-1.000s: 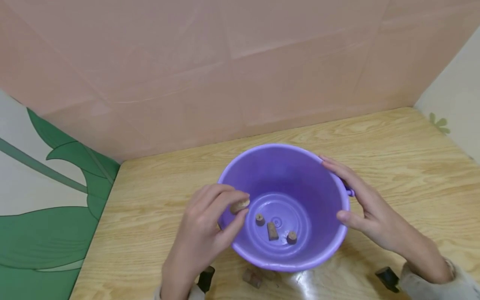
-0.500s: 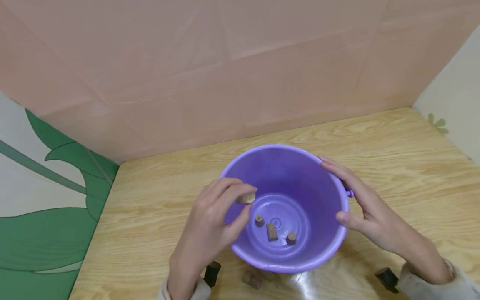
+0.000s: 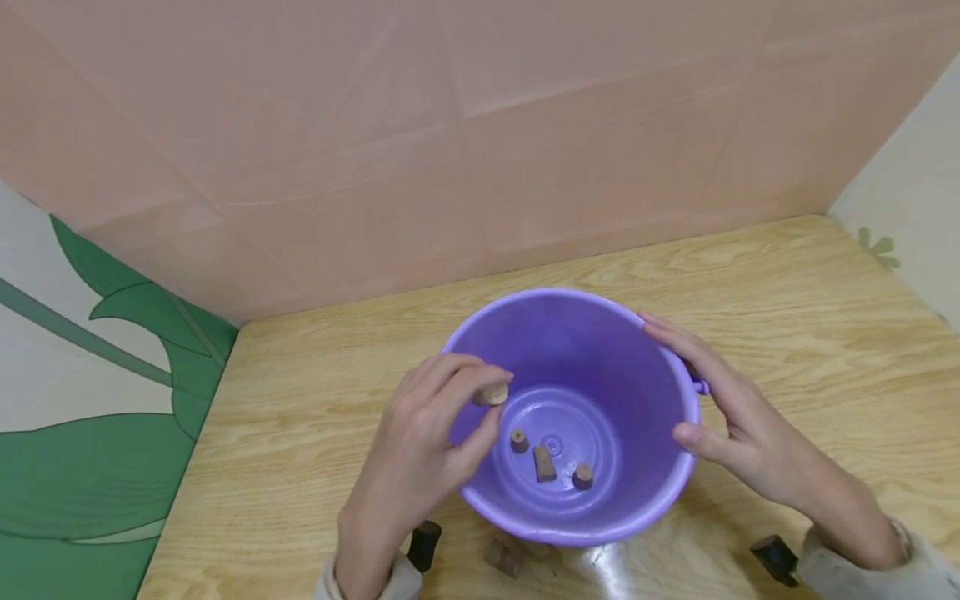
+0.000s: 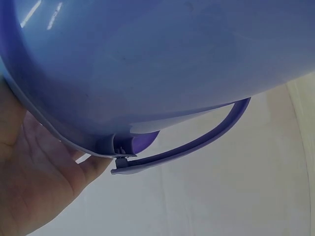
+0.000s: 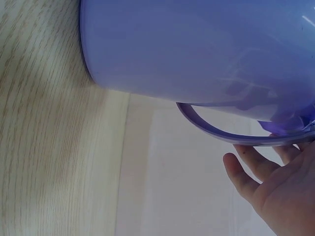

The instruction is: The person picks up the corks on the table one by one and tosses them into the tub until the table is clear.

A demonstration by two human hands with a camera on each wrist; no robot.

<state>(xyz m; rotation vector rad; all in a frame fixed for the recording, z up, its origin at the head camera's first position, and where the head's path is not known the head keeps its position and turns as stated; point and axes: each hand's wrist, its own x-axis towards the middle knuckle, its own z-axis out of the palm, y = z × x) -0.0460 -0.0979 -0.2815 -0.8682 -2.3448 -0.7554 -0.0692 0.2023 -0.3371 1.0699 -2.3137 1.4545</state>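
Note:
My left hand (image 3: 420, 446) pinches a short cylindrical wooden piece (image 3: 492, 395) between thumb and fingers, pale cut end showing, over the left side of a purple bucket (image 3: 577, 333). Three more small brown wooden pieces lie on the bucket's floor, the middle one (image 3: 544, 463) on its side. At the bucket's right, my right hand (image 3: 738, 408) holds the rim, thumb lapping over it and fingers along the outside. The right wrist view shows those fingers beside the bucket's handle (image 5: 211, 129). The held piece is hidden in the left wrist view.
The bucket stands on a wood-grain table (image 3: 322, 400). In front of it lie loose wooden pieces, one (image 3: 502, 558) plainly visible close to the bucket. A pinkish covering (image 3: 480, 150) rises at the back, with a green leaf-patterned panel (image 3: 90, 483) at the left.
My left hand has moved a little right and away from me with the wooden piece, farther over the bucket, then stayed almost still. The right hand and bucket look unchanged.

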